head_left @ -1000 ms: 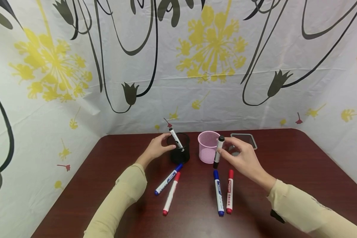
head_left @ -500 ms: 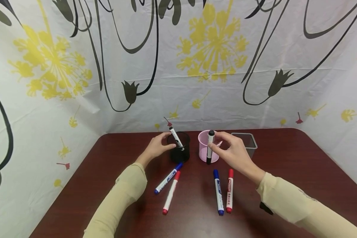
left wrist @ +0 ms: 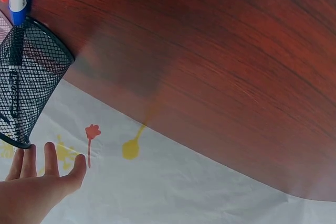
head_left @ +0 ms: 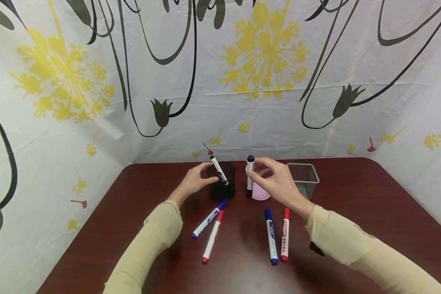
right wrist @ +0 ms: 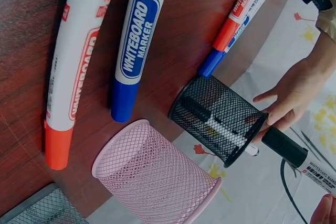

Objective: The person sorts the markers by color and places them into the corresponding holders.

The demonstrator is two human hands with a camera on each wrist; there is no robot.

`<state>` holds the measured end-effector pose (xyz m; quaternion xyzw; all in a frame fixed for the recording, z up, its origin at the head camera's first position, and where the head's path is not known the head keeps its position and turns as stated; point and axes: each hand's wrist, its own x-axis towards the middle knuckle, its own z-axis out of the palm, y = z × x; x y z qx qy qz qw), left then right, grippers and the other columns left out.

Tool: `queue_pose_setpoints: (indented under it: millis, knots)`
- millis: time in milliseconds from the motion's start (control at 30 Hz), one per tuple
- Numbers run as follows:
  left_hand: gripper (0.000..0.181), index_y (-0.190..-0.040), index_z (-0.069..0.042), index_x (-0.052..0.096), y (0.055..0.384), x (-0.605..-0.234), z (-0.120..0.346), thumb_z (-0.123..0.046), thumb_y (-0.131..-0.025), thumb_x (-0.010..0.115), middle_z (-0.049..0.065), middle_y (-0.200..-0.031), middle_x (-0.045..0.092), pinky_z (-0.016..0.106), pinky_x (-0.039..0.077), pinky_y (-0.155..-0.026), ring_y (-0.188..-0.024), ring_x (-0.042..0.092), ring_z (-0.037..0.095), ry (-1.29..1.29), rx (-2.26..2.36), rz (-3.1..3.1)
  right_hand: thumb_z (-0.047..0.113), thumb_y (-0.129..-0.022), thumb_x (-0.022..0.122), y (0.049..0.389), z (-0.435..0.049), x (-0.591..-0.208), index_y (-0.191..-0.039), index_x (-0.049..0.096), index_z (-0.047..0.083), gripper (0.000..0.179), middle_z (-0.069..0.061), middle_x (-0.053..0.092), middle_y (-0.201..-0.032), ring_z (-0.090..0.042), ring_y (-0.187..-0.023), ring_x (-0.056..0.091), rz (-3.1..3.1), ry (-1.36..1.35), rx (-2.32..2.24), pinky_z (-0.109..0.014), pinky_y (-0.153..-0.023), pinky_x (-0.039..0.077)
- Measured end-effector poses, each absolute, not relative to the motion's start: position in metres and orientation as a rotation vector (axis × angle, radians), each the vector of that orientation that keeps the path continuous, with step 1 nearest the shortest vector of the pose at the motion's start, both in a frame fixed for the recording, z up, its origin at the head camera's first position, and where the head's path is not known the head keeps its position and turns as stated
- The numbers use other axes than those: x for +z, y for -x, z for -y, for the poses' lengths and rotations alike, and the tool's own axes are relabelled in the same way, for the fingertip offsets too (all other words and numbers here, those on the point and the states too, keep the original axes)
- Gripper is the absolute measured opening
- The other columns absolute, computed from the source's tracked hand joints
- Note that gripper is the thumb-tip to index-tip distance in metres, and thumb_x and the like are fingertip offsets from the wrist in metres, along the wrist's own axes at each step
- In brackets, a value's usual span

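right hand [head_left: 279,181] pinches marker [head_left: 250,175] (print [right wrist: 319,170] legible from right wrist only) | left hand [head_left: 192,182], fingers apart, touches black cup [head_left: 222,191]

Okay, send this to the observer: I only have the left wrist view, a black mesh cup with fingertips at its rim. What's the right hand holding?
Observer: The right hand pinches a black-capped whiteboard marker.

Operator: Is that one inside the pink mesh cup?

Observer: No, the right wrist view shows it outside.

Operator: Any markers lying on the right side of the table?

Observer: Yes, the head view shows two there, a blue-capped whiteboard marker and a red-capped whiteboard marker.
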<state>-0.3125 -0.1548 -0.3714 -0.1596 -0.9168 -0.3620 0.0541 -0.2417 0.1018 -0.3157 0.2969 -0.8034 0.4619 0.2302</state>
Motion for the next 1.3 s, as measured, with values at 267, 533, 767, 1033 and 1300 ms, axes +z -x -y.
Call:
queue_pose_setpoints:
  millis: [267, 533, 767, 1033, 1300]
  knots:
    - [0.059, -0.126, -0.009, 0.048, 0.312, -0.37, 0.154, -0.03, -0.076, 0.07, 0.016, -0.121, 0.05, 0.039, 0.034, -0.091, -0.111, 0.045, 0.025, 0.479, -1.091, 2.787, 0.018, -0.078, 0.067, 0.249, -0.093, -0.309, -0.103, 0.063, 0.007, 0.027, 0.003, 0.061, -0.083, -0.008, -0.072, 0.058, 2.221, -0.817, 1.24, -0.029, -0.064, 0.048]
    - [0.059, -0.126, -0.009, 0.048, 0.312, -0.37, 0.154, -0.029, -0.076, 0.07, 0.015, -0.121, 0.051, 0.039, 0.034, -0.091, -0.111, 0.045, 0.025, 0.472, -1.093, 2.784, 0.015, -0.078, 0.067, 0.257, -0.083, -0.3, -0.102, 0.062, 0.005, 0.027, 0.001, 0.061, -0.082, -0.012, -0.072, 0.059, 2.195, -0.841, 1.255, -0.031, -0.063, 0.049]
    - [0.059, -0.126, -0.009, 0.048, 0.312, -0.37, 0.154, -0.029, -0.075, 0.07, 0.014, -0.122, 0.05, 0.039, 0.034, -0.091, -0.111, 0.045, 0.025, 0.465, -1.107, 2.786, 0.017, -0.08, 0.065, 0.26, -0.077, -0.292, -0.104, 0.061, 0.003, 0.029, -0.002, 0.061, -0.082, -0.012, -0.075, 0.058, 2.205, -0.838, 1.236, -0.029, -0.062, 0.05]
    - [0.059, -0.126, -0.007, 0.048, 0.312, -0.37, 0.154, -0.028, -0.076, 0.07, 0.013, -0.122, 0.05, 0.039, 0.034, -0.091, -0.111, 0.045, 0.025, 0.468, -1.124, 2.776, 0.017, -0.079, 0.066, 0.267, -0.071, -0.282, -0.105, 0.061, 0.002, 0.031, -0.002, 0.061, -0.082, -0.012, -0.076, 0.057, 2.183, -0.829, 1.221, -0.026, -0.061, 0.049]
    - [0.058, -0.126, -0.007, 0.048, 0.313, -0.37, 0.153, -0.028, -0.076, 0.069, 0.012, -0.124, 0.049, 0.039, 0.034, -0.092, -0.112, 0.044, 0.024, 0.464, -1.14, 2.783, 0.018, -0.08, 0.065, 0.273, -0.065, -0.277, -0.107, 0.061, 0.003, 0.031, -0.002, 0.061, -0.082, -0.012, -0.076, 0.057, 2.204, -0.811, 1.231, -0.027, -0.062, 0.048]
